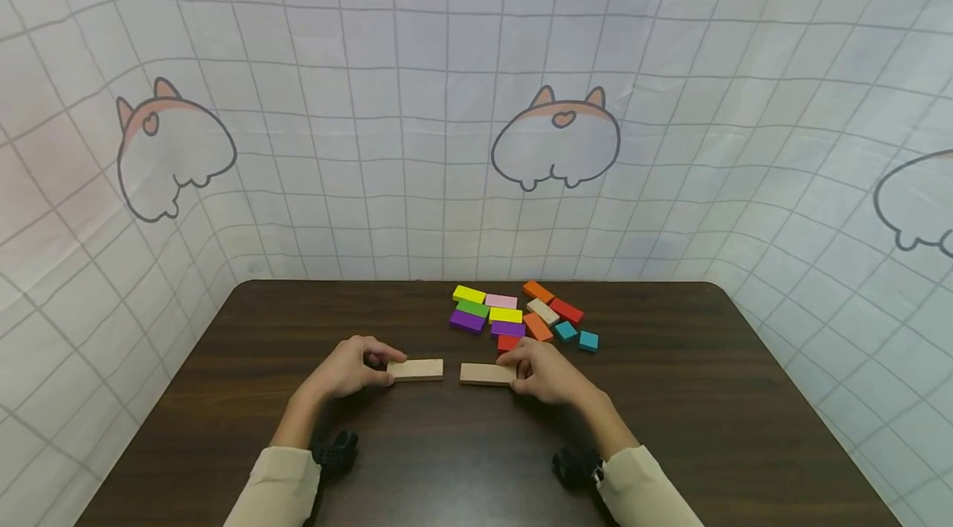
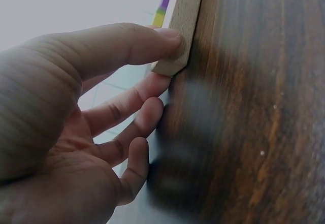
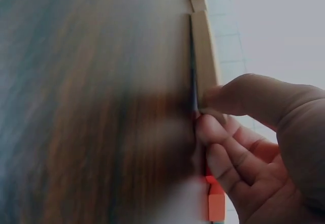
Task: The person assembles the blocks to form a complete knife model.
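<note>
The left hand (image 1: 351, 366) pinches one pale plank (image 1: 419, 370) by its outer end between thumb and fingers; the right hand (image 1: 549, 371) pinches a second plank (image 1: 484, 375) likewise. Both planks are mid-table, long axes running left to right, inner ends facing across a narrow gap. Beyond them, I count thirteen smaller blocks (image 1: 505, 315) on the brown table (image 1: 685, 411).

The pale blocks (image 1: 419, 370) look like matt wood. The table (image 1: 670, 395) is glossy and wood-grained; the sheet (image 1: 417, 221), matt cloth.
</note>
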Demonstrator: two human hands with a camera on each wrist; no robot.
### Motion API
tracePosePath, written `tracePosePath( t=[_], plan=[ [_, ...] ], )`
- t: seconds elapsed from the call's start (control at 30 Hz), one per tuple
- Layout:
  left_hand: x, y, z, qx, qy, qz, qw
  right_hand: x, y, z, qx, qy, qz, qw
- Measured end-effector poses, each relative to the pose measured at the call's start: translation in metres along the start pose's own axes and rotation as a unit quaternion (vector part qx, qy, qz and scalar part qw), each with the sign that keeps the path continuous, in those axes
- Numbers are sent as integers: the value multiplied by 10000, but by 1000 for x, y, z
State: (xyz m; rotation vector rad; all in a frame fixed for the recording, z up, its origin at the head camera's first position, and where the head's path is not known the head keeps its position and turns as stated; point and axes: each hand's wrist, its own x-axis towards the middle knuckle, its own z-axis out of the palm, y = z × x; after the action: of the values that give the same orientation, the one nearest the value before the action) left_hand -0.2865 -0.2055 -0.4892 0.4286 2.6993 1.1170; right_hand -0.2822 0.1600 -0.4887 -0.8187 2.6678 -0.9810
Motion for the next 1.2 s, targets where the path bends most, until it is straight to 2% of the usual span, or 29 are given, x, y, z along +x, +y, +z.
tracePosePath(
  t=[0.43,0.73,1.2],
  plan=[
    [-2,-2,-4,7,-40,48,10000,9,-12,9,117,-61,57,9999],
    [-3,-5,-6,-46,-63,72,9999,18,-16,16,86,60,55,9999],
    [-5,-5,-8,-150,-138,121,9997,17,-21,19,104,29,239,9997]
  ],
)
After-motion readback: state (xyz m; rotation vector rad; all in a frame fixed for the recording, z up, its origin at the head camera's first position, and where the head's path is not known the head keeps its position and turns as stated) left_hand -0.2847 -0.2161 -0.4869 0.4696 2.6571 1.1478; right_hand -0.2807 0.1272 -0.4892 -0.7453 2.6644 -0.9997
